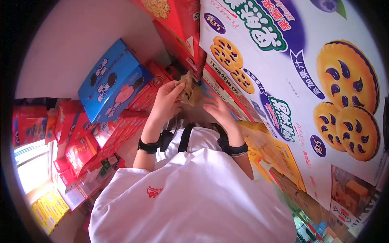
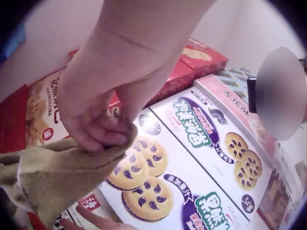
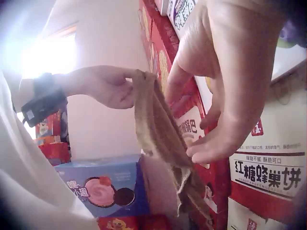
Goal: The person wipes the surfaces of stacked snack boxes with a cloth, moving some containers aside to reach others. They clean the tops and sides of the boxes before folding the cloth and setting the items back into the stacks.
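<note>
A brownish-olive cloth point(image 3: 160, 120) hangs in folds from my left hand point(image 1: 164, 101), which pinches its upper edge between thumb and fingers. The left wrist view shows those fingers curled over the bunched edge of the cloth point(image 2: 62, 172). My right hand point(image 1: 222, 111) is just to the right of it, its fingers loosely bent and spread. In the right wrist view, the right hand point(image 3: 235, 91) has its fingertips right at the side of the cloth, holding nothing. Below the cloth in the left wrist view, fingers of the right hand point(image 2: 98, 221) show.
A white biscuit carton point(image 1: 300, 73) with printed cookies rises close on the right. Red cartons point(image 1: 178, 34) stand ahead, and a blue carton point(image 1: 115, 81) sits on red boxes to the left. A brown-sugar biscuit carton point(image 3: 268, 175) stands beside the right hand.
</note>
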The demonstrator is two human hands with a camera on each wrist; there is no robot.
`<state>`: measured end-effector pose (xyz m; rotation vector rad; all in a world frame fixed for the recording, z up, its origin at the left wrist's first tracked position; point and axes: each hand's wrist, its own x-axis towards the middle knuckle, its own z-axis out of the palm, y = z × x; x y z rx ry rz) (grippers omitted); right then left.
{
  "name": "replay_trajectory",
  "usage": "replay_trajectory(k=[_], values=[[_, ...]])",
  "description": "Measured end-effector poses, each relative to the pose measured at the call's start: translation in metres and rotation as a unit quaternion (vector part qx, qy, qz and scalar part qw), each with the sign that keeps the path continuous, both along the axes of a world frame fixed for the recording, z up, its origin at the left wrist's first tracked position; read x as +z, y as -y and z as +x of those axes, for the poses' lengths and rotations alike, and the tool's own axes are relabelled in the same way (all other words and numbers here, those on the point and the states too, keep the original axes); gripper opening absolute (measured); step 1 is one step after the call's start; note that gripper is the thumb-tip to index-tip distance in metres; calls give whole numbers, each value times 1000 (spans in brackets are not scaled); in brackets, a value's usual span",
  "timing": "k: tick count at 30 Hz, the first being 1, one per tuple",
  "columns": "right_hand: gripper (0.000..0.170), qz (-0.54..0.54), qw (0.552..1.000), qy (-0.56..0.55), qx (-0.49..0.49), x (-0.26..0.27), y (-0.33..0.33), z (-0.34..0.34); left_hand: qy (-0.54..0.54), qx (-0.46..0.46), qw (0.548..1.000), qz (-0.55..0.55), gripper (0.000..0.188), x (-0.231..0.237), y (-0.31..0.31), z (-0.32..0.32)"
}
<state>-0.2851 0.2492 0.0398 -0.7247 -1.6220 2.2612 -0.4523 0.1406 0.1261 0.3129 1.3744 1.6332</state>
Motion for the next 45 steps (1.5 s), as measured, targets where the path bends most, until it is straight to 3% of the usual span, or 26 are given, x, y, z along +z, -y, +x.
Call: replay_trajectory(k=[2,4,5,7,8,11,14,17,20,22,23,25,29,31,32,34,36,39,41,43,45], values=[[46,0,1000,2,11,3,2,6,29,16,999,19,21,5,2,15],[40,49,990,61,116,4,1,5,19,14,999,21,21,-8,5,22],[40,45,990,60,123,7,4,5,8,8,1000,30,21,-16,8,24],[34,-28,991,-21,131,14,18,3,-35,5,999,4,21,-23,15,30],[27,-67,992,-84,74,20,27,0,-28,-10,999,-13,22,-19,18,36],[24,-85,991,-62,81,23,42,-1,-26,-34,998,-38,23,-16,30,44],[17,-1,998,5,65,11,42,4,-72,-64,990,-102,22,-14,36,41],[14,70,997,30,7,24,48,6,13,-50,996,-74,21,-27,42,31],[15,81,992,97,7,6,52,18,-70,-75,992,-75,19,-51,56,18],[16,96,991,95,-13,-7,63,21,-200,-156,964,-74,22,-60,65,9],[16,110,990,89,-29,-13,70,21,-198,-158,965,-72,22,-57,71,6],[17,96,989,98,-49,-20,87,19,-327,-210,910,-148,27,-47,85,-2],[18,69,987,116,-89,-24,123,-3,-317,-185,916,-160,31,-60,126,-15],[18,108,988,102,-47,-15,144,-26,-397,-136,900,-115,31,-65,146,-26],[19,24,993,109,-44,5,159,-40,-399,-130,900,-116,31,-63,156,-33],[18,-10,997,78,8,7,180,-60,-327,-117,925,-155,30,-56,178,-43],[18,-36,997,62,41,16,201,-77,-330,-79,930,-143,30,-65,200,-56],[17,37,996,23,80,8,227,-96,-373,-27,919,-123,27,-58,227,-74],[18,208,966,97,118,9,238,-104,-398,-19,911,-106,24,-46,242,-84],[18,238,958,83,139,-2,253,-111,-450,-31,885,-118,21,-30,256,-93],[22,90,986,91,110,-8,273,-114,-483,-62,869,-84,21,-19,269,-94]])
